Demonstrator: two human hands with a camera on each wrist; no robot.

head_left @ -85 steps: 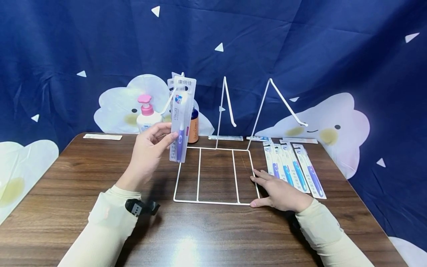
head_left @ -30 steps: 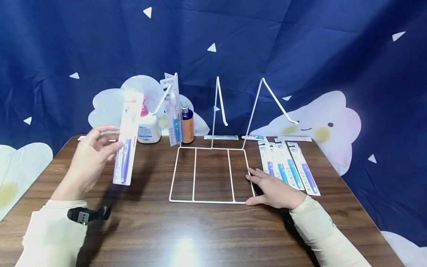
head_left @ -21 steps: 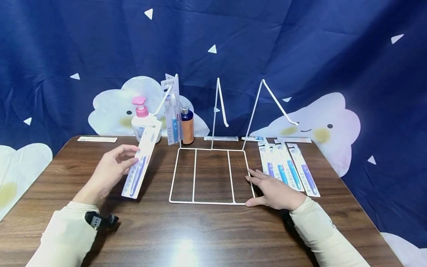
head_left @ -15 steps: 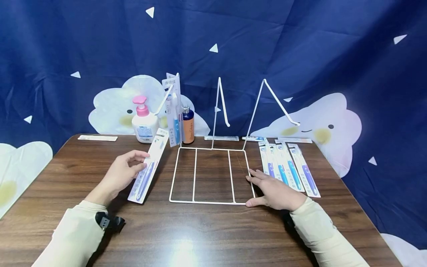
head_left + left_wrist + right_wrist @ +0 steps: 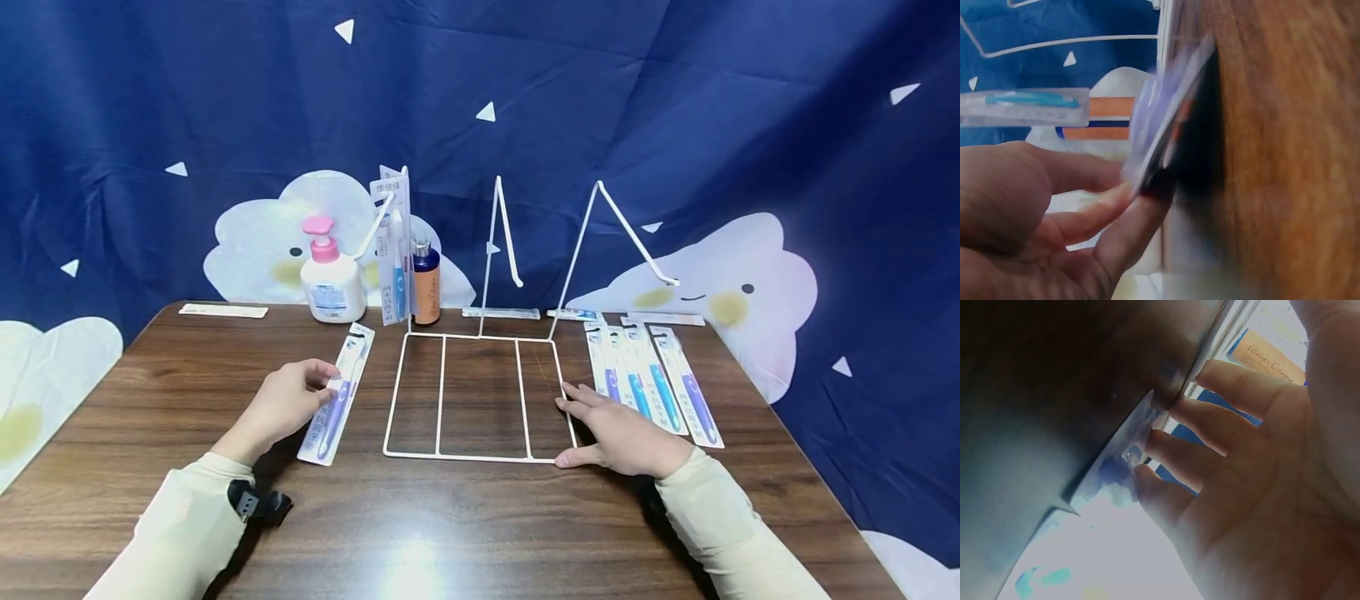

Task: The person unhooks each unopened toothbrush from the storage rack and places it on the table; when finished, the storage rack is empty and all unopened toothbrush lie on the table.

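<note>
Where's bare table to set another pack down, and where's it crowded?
Free: near edge of the table in front of the rack; far-left patch between the strip and left hand. Crowded: right of the rack, the pack row by the right hand; back edge with the bottles.

A staged set-up rather than a lived-in room — a dark blue cloud-print backdrop cloth [image 5: 675,125] hangs behind the wooden bench [image 5: 465,517], with packaged toothbrushes [image 5: 652,383] laid beside a white wire display rack [image 5: 480,392] — shop-like stock.
</note>
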